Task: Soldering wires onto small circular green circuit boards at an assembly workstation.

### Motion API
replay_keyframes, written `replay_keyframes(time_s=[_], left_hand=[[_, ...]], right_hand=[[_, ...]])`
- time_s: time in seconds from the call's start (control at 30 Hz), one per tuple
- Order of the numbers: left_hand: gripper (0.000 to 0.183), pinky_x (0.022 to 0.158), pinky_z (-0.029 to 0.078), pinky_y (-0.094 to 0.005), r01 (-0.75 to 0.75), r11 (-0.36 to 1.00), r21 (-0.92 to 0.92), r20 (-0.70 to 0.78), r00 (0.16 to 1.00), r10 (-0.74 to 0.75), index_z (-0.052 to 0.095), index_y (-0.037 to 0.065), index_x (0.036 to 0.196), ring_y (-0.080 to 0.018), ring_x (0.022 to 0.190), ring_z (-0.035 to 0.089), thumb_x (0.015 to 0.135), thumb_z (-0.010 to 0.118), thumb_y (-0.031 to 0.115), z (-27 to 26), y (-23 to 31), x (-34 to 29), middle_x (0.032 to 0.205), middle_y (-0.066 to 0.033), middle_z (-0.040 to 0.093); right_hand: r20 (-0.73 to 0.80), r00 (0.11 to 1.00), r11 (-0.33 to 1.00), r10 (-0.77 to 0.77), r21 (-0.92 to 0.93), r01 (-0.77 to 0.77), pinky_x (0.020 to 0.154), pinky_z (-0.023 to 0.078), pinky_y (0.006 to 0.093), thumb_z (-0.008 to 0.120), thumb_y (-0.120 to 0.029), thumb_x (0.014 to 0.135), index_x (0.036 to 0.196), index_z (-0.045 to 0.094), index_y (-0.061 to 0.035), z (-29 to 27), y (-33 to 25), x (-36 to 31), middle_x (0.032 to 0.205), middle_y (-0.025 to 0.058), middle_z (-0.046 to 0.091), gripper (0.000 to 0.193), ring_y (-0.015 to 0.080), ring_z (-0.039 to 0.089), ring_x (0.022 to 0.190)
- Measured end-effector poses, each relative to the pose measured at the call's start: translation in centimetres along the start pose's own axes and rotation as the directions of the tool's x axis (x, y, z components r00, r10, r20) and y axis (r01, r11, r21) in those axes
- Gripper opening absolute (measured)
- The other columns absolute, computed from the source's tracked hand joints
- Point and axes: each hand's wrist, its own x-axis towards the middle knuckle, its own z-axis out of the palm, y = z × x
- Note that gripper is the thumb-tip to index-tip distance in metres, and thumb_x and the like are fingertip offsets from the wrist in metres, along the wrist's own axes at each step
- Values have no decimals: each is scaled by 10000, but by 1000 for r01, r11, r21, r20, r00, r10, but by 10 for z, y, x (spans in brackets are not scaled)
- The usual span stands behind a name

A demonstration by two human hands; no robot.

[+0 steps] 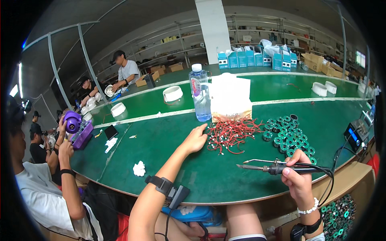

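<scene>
My right hand (298, 173), at the right near the bench's front edge, is closed around the dark handle of a soldering iron (275, 169). The iron points left, and a thin metal tube runs above its tip. On the green bench, my left hand (195, 139) reaches to the left edge of a pile of red wires (232, 134) with pale ends. Its index finger is stretched out with the thumb apart, and I see nothing held; the other fingers are partly hidden. Right of the wires lie many small round green-and-black parts (290, 138), nearest to my right hand.
A clear water bottle (202, 100) and a white bag (230, 96) stand behind the wires. Crumpled tissue (139, 168) lies at left. A soldering station (355, 136) sits at the right edge, its cable trailing. A person at left holds a purple device (72, 121).
</scene>
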Motion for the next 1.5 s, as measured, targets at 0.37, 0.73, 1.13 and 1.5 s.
replay_keyframes(time_s=[0.37, 0.73, 1.13, 1.5], left_hand=[[931, 965, 365, -367, -35, 941, -337, -506, 849, -150, 318, -93, 1275, -315, 1171, 425, 600, 788, 344, -26, 11, 52, 1257, -257, 411], [605, 828, 443, -302, -157, 912, -379, -579, 809, -101, 489, -13, 1111, -176, 932, 564, 648, 793, 229, -31, 14, 103, 1026, -93, 591], [529, 782, 455, -299, -238, 865, -442, -703, 690, -169, 496, -25, 1051, -175, 850, 574, 666, 774, 207, -87, 35, 17, 955, -107, 598], [435, 854, 417, -293, -347, 708, -615, -592, 797, -124, 469, -1, 1130, -159, 959, 536, 771, 666, 146, -119, 99, -131, 1060, -86, 544]], right_hand=[[-76, 997, 1000, 14, -23, -16, 372, 302, 144, 663, -35, 718, 786, 432, -71, -3, -3, -2, 642, 23, 496, 243, 47, 470, 471], [-111, 990, 990, 89, 121, -76, 378, 314, 184, 559, -191, 810, 882, 420, -54, -9, -4, 3, 649, 121, 572, 208, 86, 445, 447], [33, 816, 632, 577, 614, -472, 669, 482, 218, 584, -78, 834, 931, 532, -16, 5, 3, -14, 868, 145, 596, 126, 126, 561, 721], [-57, 785, 603, 617, 675, -425, 826, 490, 286, 524, -161, 866, 1029, 492, -8, 27, 16, -54, 1120, 205, 536, 226, 236, 565, 974]])
